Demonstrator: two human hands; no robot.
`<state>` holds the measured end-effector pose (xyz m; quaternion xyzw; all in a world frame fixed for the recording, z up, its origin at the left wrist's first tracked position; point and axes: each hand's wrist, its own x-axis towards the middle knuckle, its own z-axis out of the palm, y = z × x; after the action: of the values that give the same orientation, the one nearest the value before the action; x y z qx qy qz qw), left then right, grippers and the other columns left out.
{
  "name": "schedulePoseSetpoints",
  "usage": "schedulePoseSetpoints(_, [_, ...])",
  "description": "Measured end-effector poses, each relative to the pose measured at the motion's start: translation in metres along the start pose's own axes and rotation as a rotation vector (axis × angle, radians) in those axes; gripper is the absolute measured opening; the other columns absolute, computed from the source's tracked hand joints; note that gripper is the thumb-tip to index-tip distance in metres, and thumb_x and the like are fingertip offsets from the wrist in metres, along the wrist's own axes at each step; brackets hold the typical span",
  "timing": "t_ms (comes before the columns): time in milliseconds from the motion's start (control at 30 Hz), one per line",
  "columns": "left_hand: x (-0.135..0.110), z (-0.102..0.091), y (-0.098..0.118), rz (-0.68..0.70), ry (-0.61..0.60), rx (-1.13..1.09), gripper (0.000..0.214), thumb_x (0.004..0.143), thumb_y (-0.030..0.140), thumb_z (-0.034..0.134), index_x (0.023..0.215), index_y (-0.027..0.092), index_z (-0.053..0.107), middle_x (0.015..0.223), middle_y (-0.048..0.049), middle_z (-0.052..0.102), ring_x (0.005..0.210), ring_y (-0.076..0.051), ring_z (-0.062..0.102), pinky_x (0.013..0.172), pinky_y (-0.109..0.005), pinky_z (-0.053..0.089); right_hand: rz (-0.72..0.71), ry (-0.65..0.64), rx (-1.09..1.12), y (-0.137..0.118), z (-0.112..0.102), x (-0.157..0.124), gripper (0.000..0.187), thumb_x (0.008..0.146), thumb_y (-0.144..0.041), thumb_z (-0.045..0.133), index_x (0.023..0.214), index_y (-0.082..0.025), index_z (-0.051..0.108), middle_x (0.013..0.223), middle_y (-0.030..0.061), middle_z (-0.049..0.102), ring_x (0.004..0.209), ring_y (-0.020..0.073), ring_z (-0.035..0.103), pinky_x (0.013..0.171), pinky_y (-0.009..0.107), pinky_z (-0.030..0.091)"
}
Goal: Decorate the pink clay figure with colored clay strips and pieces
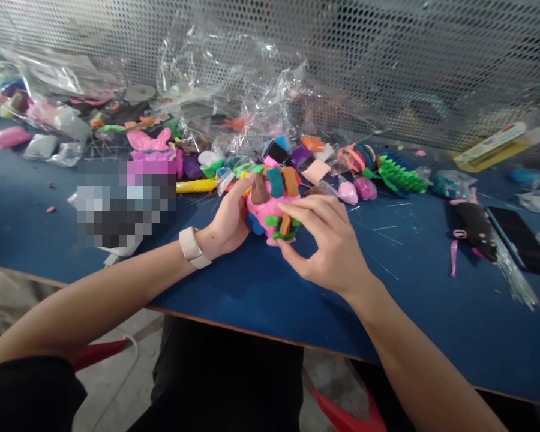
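A pink modelling-clay figure [266, 211] with brown, teal, orange, green and blue clay pieces on it is held just above the blue table. My left hand [232, 217], with a white band on its wrist, is wrapped round the figure's left side. My right hand [321, 240] has its thumb and fingertips at the figure's lower right, by a small green and brown clay part [285, 224]. The fingertips touch that part or the clay beside it; I cannot tell whether they pinch a separate piece.
Behind the figure lie packets of coloured clay [300, 156] and crumpled clear plastic bags [261, 108] against a perforated metal panel [387, 54]. At right are a dark phone [524, 240], thin wires [515, 276] and a pink tool [453, 258]. A green spiky clay piece [400, 174] sits nearer the back.
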<state>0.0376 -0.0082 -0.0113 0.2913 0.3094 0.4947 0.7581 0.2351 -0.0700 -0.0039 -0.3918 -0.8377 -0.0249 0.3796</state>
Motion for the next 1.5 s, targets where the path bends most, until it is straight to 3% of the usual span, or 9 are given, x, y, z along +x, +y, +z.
schedulePoseSetpoints(200, [0.0028,-0.0010,-0.0010,-0.006,0.011,0.022,0.040,0.104,0.062,0.076,0.092,0.024,0.073,0.083,-0.0046,0.080,0.106,-0.030,0.084,0.085,-0.035,0.067,-0.049,0.031,-0.002,0.0076,0.0023,0.0009,0.044,0.103,-0.020,0.083,0.144,-0.028,0.073,0.126,0.0082,0.087,0.114,0.0321,0.082,0.105,0.052,0.066])
schedulePoseSetpoints(500, [0.0029,-0.0034,-0.0008,0.007,-0.005,0.032,0.041,0.102,0.064,0.079,0.090,0.025,0.072,0.079,-0.0039,0.078,0.101,-0.029,0.083,0.079,-0.033,0.064,-0.143,0.032,-0.052,0.0026,-0.0048,0.0048,0.048,0.105,-0.010,0.079,0.149,-0.024,0.068,0.127,0.0098,0.088,0.113,0.0292,0.085,0.104,0.048,0.070])
schedulePoseSetpoints(767, [0.0005,0.0028,0.0020,-0.008,-0.015,0.016,0.039,0.107,0.056,0.076,0.085,0.024,0.072,0.076,-0.0038,0.075,0.101,-0.028,0.080,0.085,-0.034,0.064,-0.108,-0.034,-0.101,0.0048,-0.0034,0.0016,0.050,0.106,-0.013,0.078,0.153,-0.026,0.067,0.127,0.0100,0.087,0.115,0.0324,0.084,0.105,0.053,0.067])
schedulePoseSetpoints(933, [0.0002,0.0032,0.0027,-0.002,0.000,0.021,0.030,0.113,0.041,0.068,0.090,0.021,0.073,0.075,-0.0022,0.074,0.079,-0.020,0.072,0.070,-0.029,0.056,-0.104,-0.066,-0.133,0.0031,-0.0024,0.0022,0.043,0.107,-0.011,0.076,0.147,-0.027,0.071,0.129,0.0088,0.087,0.115,0.0311,0.084,0.104,0.052,0.065])
schedulePoseSetpoints(1033, [0.0010,0.0015,0.0017,0.027,0.002,0.025,0.024,0.113,0.033,0.068,0.092,0.021,0.073,0.077,-0.0001,0.074,0.070,-0.015,0.066,0.069,-0.028,0.054,-0.098,-0.064,-0.101,0.0024,-0.0022,0.0028,0.038,0.108,-0.009,0.074,0.142,-0.026,0.075,0.132,0.0095,0.085,0.117,0.0306,0.083,0.106,0.050,0.067])
schedulePoseSetpoints(1167, [0.0014,-0.0001,-0.0008,0.037,-0.001,0.037,0.020,0.108,0.036,0.078,0.094,0.022,0.073,0.077,0.0000,0.073,0.080,-0.018,0.072,0.079,-0.029,0.058,-0.069,-0.084,-0.059,0.0046,-0.0008,0.0012,0.037,0.107,-0.009,0.073,0.139,-0.027,0.077,0.136,0.0102,0.084,0.123,0.0324,0.082,0.110,0.053,0.068])
schedulePoseSetpoints(1267, [0.0014,0.0000,-0.0014,0.025,0.011,0.035,0.021,0.106,0.037,0.080,0.094,0.022,0.073,0.075,-0.0003,0.072,0.086,-0.021,0.076,0.084,-0.029,0.060,-0.037,-0.095,-0.077,0.0062,0.0005,-0.0012,0.043,0.107,-0.014,0.076,0.149,-0.026,0.074,0.136,0.0119,0.084,0.123,0.0349,0.081,0.111,0.056,0.067])
schedulePoseSetpoints(1367, [0.0022,0.0007,-0.0002,0.022,0.032,0.019,0.021,0.108,0.035,0.077,0.092,0.021,0.074,0.071,0.0001,0.070,0.086,-0.020,0.076,0.083,-0.029,0.060,-0.014,-0.075,-0.072,0.0061,0.0009,-0.0019,0.051,0.108,-0.019,0.078,0.157,-0.026,0.068,0.138,0.0132,0.083,0.126,0.0362,0.080,0.113,0.057,0.066])
schedulePoseSetpoints(1500, [0.0032,0.0009,0.0021,-0.018,0.050,-0.006,0.016,0.109,0.032,0.071,0.099,0.022,0.076,0.080,-0.0002,0.077,0.087,-0.020,0.080,0.083,-0.029,0.062,0.006,-0.043,-0.067,0.0051,0.0010,-0.0005,0.042,0.109,-0.022,0.077,0.150,-0.025,0.072,0.136,0.0133,0.082,0.124,0.0354,0.081,0.109,0.055,0.067])
